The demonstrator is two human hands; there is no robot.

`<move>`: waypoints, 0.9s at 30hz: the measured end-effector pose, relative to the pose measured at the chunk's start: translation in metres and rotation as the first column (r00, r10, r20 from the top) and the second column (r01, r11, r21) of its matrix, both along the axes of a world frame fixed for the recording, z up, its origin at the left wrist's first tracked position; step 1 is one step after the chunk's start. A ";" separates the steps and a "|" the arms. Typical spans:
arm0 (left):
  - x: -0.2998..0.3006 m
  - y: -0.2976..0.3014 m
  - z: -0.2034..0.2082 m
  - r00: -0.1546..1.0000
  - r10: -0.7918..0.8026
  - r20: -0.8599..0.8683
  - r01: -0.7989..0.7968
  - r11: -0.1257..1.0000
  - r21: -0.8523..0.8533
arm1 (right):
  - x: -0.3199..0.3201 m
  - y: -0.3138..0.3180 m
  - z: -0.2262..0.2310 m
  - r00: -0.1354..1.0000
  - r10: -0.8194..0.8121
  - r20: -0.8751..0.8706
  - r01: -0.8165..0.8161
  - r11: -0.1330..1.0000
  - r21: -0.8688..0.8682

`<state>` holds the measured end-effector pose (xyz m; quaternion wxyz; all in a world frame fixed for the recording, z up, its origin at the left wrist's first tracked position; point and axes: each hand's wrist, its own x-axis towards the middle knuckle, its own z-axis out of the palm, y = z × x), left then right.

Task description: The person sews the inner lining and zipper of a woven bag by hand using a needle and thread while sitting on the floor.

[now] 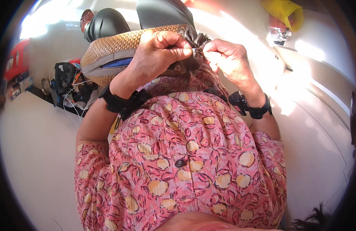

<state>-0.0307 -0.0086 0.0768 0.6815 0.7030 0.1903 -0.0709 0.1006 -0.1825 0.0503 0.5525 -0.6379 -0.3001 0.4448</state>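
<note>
Across my lap lies a long woven straw cushion (120, 42) with a grey fabric band. A gap in the band shows blue material (120, 62) inside. Dark shiny fabric (197, 37) is gathered and crumpled at the cushion's right end. My left hand (158, 50) is closed in a pinch at the edge of this fabric. Close by on the right, my right hand (230, 61) pinches something very thin, perhaps a needle or thread, too small to make out. The two sets of fingertips nearly meet over the gathers. Both wrists wear black straps.
On the floor at left sit a black bag-like heap (66, 79) with white cables and a red plastic item (17, 59). A yellow plastic bag (283, 13) lies at the far right, beside a silvery crumpled wrapper (278, 35). My legs in black trousers (108, 25) stretch ahead.
</note>
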 end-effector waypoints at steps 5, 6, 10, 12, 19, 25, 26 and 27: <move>0.001 -0.002 -0.005 0.999 0.026 0.042 -0.025 0.999 -0.042 | -0.010 0.011 0.014 1.000 -0.024 -0.005 0.023 0.998 -0.050; 0.001 -0.003 -0.009 0.997 0.054 0.056 -0.051 0.997 -0.050 | -0.006 0.009 0.015 0.989 0.005 0.149 -0.003 1.000 -0.014; -0.001 -0.005 -0.010 0.978 0.074 0.196 -0.081 0.996 0.028 | -0.001 0.002 0.032 0.658 -0.095 0.747 0.013 0.993 0.115; 0.000 -0.008 -0.013 0.970 0.093 0.223 -0.099 0.995 0.016 | -0.008 0.006 0.045 0.449 -0.174 0.876 0.029 0.983 0.180; 0.003 -0.009 -0.018 0.961 0.086 0.262 -0.112 0.990 0.085 | -0.022 0.030 0.033 0.402 -0.182 0.897 -0.194 0.941 0.277; 0.005 -0.004 -0.017 0.992 -0.042 0.119 0.014 0.972 0.233 | -0.012 0.033 0.015 0.437 -0.176 0.882 -0.269 0.910 0.315; 0.006 -0.006 -0.025 0.987 -0.012 0.160 -0.024 0.975 0.221 | -0.009 0.032 0.009 0.444 -0.174 0.879 -0.275 0.908 0.318; 0.008 -0.008 -0.034 0.980 0.017 0.200 -0.059 0.977 0.206 | -0.007 0.031 0.003 0.450 -0.171 0.877 -0.279 0.905 0.320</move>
